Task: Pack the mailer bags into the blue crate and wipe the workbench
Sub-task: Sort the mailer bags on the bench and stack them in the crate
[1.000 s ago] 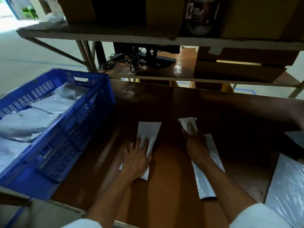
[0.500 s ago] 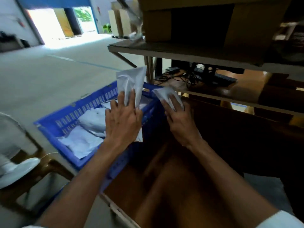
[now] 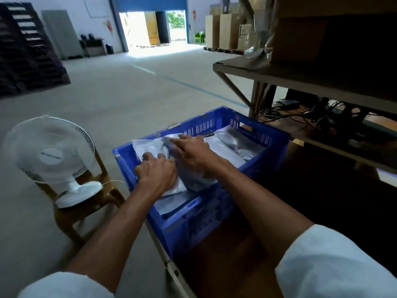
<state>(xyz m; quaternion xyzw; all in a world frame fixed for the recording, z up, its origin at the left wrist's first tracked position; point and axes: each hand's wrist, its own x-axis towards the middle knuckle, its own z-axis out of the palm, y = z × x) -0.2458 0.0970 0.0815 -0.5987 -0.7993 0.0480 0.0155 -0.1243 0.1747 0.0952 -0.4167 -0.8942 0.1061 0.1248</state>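
Hands press into the blue slotted plastic crate [image 3: 214,220] at centre frame: left hand [image 3: 158,172] lies flat on the grey plastic mailer bags [image 3: 227,145], right hand [image 3: 193,150] spreads open-fingered over them, neither visibly gripping. Risk, I judge: slick bags piled near the rim could slide out over the table [image 3: 225,265] edge.

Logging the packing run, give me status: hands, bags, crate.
Left hand and right hand both pressing down on mailer bags inside the blue crate. Crate on workbench edge, well filled. Nothing blocking.
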